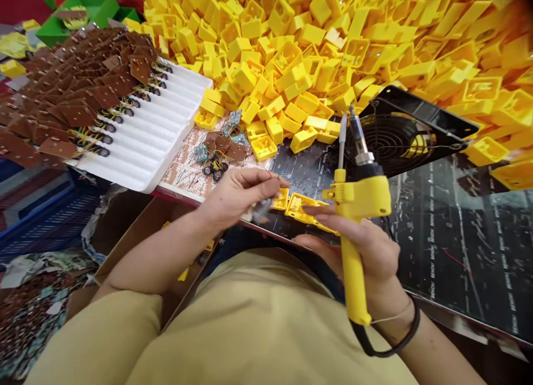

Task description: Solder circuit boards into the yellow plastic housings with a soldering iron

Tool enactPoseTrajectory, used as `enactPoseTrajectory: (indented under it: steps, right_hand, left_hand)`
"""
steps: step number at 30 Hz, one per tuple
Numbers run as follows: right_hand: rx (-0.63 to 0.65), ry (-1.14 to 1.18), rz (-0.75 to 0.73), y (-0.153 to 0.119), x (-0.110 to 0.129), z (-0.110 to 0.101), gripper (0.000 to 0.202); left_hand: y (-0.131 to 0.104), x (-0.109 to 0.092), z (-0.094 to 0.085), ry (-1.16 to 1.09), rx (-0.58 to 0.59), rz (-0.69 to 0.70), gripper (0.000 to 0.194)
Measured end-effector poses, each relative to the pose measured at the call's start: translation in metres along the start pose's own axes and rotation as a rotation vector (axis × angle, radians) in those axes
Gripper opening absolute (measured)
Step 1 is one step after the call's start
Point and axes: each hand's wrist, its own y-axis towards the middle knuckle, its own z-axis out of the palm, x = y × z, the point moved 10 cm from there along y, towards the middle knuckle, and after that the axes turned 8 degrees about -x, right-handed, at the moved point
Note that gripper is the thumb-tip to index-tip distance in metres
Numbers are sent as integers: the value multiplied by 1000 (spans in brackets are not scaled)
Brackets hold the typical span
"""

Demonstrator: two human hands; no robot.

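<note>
Our left hand [237,196] pinches a blurred grey part [261,209]; at its three o'clock, open yellow casings [303,208] lie on the counter [433,224]. Our right hand [377,254] wraps the yellow soldering gun [353,268], tip toward twelve.

Your left forearm [158,251] slants up from the lower left, bent at the elbow, and runs into your left hand [241,195] in front of your torso [275,324]. The thumb and fingers of that hand come together in a pinch, pointing toward your right. Your right forearm [437,343] angles in from the lower right. Your right hand [370,249] is curled in a loose grip, with its thumb and leading fingers reaching toward your left hand. The two hands are apart, and both are bare.
</note>
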Motion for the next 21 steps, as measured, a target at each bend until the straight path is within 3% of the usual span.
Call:
enactPoseTrajectory:
  steps: [5,9,12,16,18,21]
  right_hand:
    - [125,-88,33,12,-18,30,39]
    - [229,-87,0,13,-21,64,37]
    - [253,-89,-15,9,-19,68,34]
    - [234,-104,-44,9,-12,45,40]
    - [169,-101,-20,13,-7,21,43]
    - [94,-95,83,12,-6,-19,31]
  left_hand:
    - [3,-18,-26,773,54,288,9]
    - [6,-13,-24,981,32,431,9]
    - [6,-8,-17,1022,66,480,7]
    - [7,-4,-9,960,145,439,7]
    - [8,-1,-5,918,191,383,7]
    - [11,3,-2,890,217,309,7]
